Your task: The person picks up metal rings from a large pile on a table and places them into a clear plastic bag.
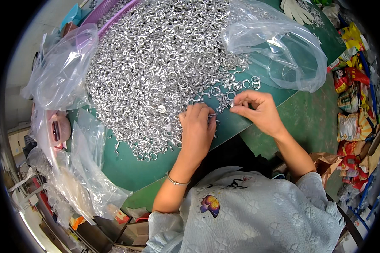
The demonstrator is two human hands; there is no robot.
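A broad heap of small silver metal rings [156, 55] covers much of the green table [128, 173]. At the heap's near right edge, my left hand [196, 130] lies with its fingers curled down. Several small metal pieces show between its thumb and forefinger; the rest of its grip is hidden. To the right, just above the table, my right hand [259, 110] pinches a small shiny metal piece [232, 103] between thumb and forefinger, probably a ring. Some loose rings [246, 83] lie spread out just beyond its fingertips. A thin bracelet [177, 181] circles my left wrist.
A clear plastic bag [282, 55] lies at the far right, with pale gloves [296, 12] behind it. More clear plastic [63, 71] hangs along the left edge. A purple basket [114, 19] stands far left. Colourful packages [350, 97] line the right side.
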